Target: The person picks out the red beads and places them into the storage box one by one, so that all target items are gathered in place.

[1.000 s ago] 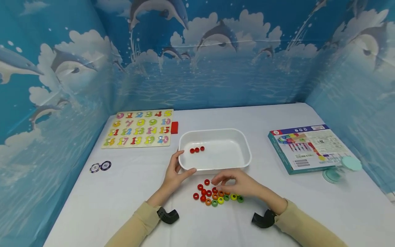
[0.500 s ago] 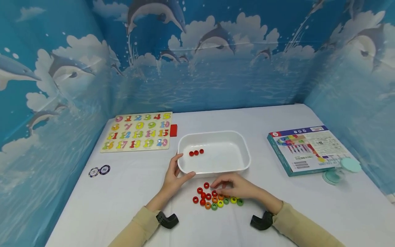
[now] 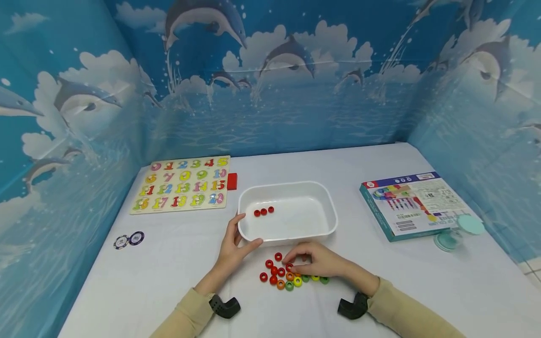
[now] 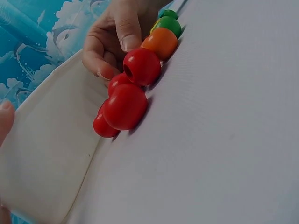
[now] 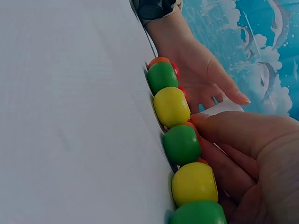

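Observation:
The left hand (image 3: 229, 251) holds the near left corner of a white tray (image 3: 304, 213), index finger at the side wall and thumb along the front rim. Three red beads (image 3: 264, 211) lie in a row inside the tray. In front of it, the right hand (image 3: 320, 260) pinches a red bead (image 3: 289, 267) between thumb and index finger. Around that bead lie several red, orange, yellow (image 3: 297, 282) and green beads (image 3: 289, 286). In the right wrist view, green beads (image 5: 181, 144) and yellow beads (image 5: 172, 107) stand beside the right thumb; its other fingers are partly hidden.
A number board (image 3: 181, 185) lies at the back left, with a red block (image 3: 232, 181) at its edge. Two chips (image 3: 128, 240) rest at the left. On the right are a flat game box (image 3: 416, 206) and a small jar (image 3: 447, 240) with a mint lid (image 3: 470, 225).
The right hand has shifted slightly left and nearer, its thumb and index finger now around a red bead. The left hand stays at the tray. The whole view has shifted a little.

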### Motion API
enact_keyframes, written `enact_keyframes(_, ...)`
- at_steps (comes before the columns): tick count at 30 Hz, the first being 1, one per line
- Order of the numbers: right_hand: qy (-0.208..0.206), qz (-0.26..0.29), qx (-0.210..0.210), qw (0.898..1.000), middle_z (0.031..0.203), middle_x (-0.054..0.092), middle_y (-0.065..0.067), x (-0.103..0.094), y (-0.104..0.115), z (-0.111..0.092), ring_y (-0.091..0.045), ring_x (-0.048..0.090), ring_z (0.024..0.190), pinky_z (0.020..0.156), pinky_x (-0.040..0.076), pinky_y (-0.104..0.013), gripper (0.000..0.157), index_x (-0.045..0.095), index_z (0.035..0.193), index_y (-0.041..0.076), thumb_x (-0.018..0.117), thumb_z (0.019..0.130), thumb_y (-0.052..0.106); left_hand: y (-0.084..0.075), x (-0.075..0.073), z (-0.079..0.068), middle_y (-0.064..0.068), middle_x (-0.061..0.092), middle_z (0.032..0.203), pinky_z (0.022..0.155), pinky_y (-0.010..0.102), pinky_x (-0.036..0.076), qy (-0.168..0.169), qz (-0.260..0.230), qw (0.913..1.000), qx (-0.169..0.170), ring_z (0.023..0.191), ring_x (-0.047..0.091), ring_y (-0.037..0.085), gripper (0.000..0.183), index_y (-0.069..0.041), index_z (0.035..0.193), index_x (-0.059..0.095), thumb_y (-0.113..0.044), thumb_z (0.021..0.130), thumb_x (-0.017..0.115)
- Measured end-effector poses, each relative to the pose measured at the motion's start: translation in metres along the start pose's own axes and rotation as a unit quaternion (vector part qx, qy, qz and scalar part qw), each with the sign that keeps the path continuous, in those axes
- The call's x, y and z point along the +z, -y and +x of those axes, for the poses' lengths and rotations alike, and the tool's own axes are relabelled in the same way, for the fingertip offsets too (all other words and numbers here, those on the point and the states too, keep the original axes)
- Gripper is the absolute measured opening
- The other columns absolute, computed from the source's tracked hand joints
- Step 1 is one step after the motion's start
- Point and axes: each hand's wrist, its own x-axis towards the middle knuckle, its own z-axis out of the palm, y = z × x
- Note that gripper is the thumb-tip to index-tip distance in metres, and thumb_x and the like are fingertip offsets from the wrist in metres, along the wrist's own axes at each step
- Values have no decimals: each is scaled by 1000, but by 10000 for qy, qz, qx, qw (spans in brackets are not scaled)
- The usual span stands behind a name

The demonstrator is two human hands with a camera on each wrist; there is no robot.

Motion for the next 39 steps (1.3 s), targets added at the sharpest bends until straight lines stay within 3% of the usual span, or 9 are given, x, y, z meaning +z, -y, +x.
enact_keyframes(3, -51, -33, 189, 9998, 95, 64, -6, 2, -1, 1, -26, 51, 76, 62, 47, -29, 20, 66, 98, 5, 66, 78, 4, -2, -1, 0, 14, 16, 146, 101, 41, 29, 27, -39, 10000, 16, 129, 24, 32, 77, -8, 135, 26, -19, 75, 73)
enact_keyframes(7, -116, -43, 380, 9992, 94, 64, -3, 8, -14, 0, -26, 52, 77, 62, 47, -30, 21, 66, 98, 8, 67, 78, 6, 12, -1, 2, 5, 16, 147, 101, 33, 30, -45, 71, 10000, -47, 130, 25, 24, 78, -14, 136, 27, -26, 74, 73)
enact_keyframes(12, -169, -125, 639, 9977, 94, 63, 9, 13, -30, -2, -17, 51, 78, 65, 46, -26, 20, 66, 98, 19, 68, 78, 15, 15, 1, 3, 0, 18, 146, 100, 29, 31, -118, 112, 9999, -15, 129, 26, 21, 79, -16, 136, 28, -31, 73, 73)
enact_keyframes(17, -191, -55, 581, 9981, 94, 62, 13, 11, -33, -3, -13, 52, 78, 67, 47, -24, 19, 66, 98, 21, 68, 79, 21, 15, 1, 4, 0, 20, 145, 100, 27, 31, -147, 183, 9997, -98, 129, 27, 20, 79, -17, 136, 28, -33, 72, 73)
enact_keyframes(23, -186, 15, 674, 9975, 93, 63, 12, 13, -34, -3, -11, 55, 82, 70, 48, -25, 21, 66, 99, 20, 69, 78, 20, 2, -1, 1, 8, 17, 147, 102, 36, 28, -36, 61, 9999, -117, 130, 23, 27, 78, -12, 135, 27, -25, 74, 73)
enact_keyframes(28, -223, 1, 784, 9967, 92, 65, 8, 13, -27, -1, -17, 55, 79, 66, 48, -28, 22, 66, 98, 16, 70, 77, 14, -14, -1, -2, 14, 15, 146, 102, 43, 27, 13, 72, 10000, -66, 130, 22, 32, 76, -7, 135, 26, -20, 75, 72)
enact_keyframes(33, -306, 157, 711, 9969, 91, 66, -1, 6, -7, 2, -26, 54, 78, 66, 47, -33, 20, 66, 96, 8, 69, 76, 6, -17, -2, -1, 15, 16, 146, 102, 44, 27, 21, 131, 9999, -13, 129, 24, 32, 74, -9, 134, 27, -19, 76, 72)
enact_keyframes(39, -523, 114, 648, 9965, 88, 65, 0, 5, 0, 2, -19, 50, 63, 54, 45, -24, 19, 67, 94, 9, 70, 75, 6, -17, -3, -2, 14, 16, 146, 103, 43, 27, 57, 71, 10000, 15, 129, 24, 32, 73, -11, 134, 28, -19, 76, 71)
